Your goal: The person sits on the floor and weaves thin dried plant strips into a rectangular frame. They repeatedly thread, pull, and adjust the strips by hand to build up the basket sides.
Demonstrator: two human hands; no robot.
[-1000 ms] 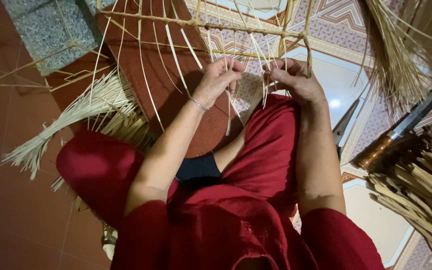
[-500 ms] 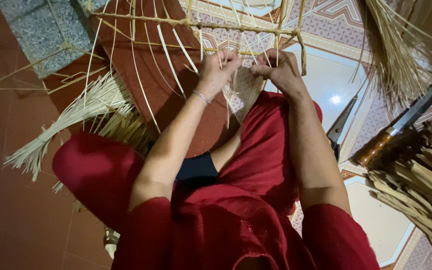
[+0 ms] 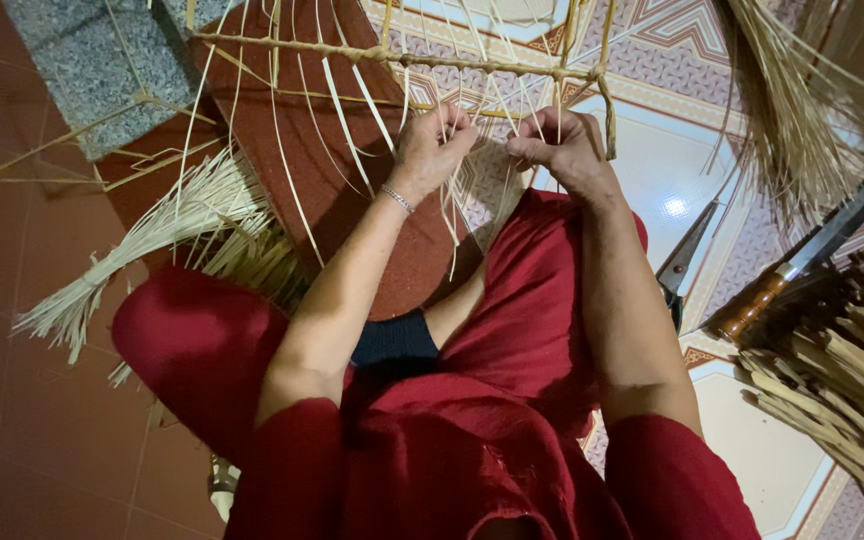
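Clothing: red sleeves and red trousers fill the near view, with a dark band at the waist; the person sits low over the floor.

Left hand [image 3: 434, 140]: raised in front of the knees, a thin bracelet at the wrist, its grip pressed together on thin pale split-bamboo strips [image 3: 452, 215] that hang down from the frame.

Right hand [image 3: 562, 148]: just beside the left, almost touching it, its grip also pinching the same cluster of strips; exactly which strip each finger holds is too fine to tell.

Work piece: a pale yellow frame of slim bamboo sticks [image 3: 402, 58] lashed at the corners, just beyond the knuckles, with the strips crossing over and under its top bar.

Step in hand: by the look of it, weaving or tying a strip onto the bar, both hands working one knot or crossing.

Next move calls for: likely a firm pull to seat the strip snug against the bar, holding tension so neighbouring strips do not slip.

Left of the legs: a tied bundle of pale straw-like strips [image 3: 142, 250] lying on the reddish-brown tiled floor [image 3: 12, 420].

Right side: dark metal scissors [image 3: 682, 265], a knife with a banded wooden handle [image 3: 782, 275], and a heap of coarser bamboo splints [image 3: 852, 370].

Farthest: a grey speckled stone slab [image 3: 82, 70] and patterned tiles.
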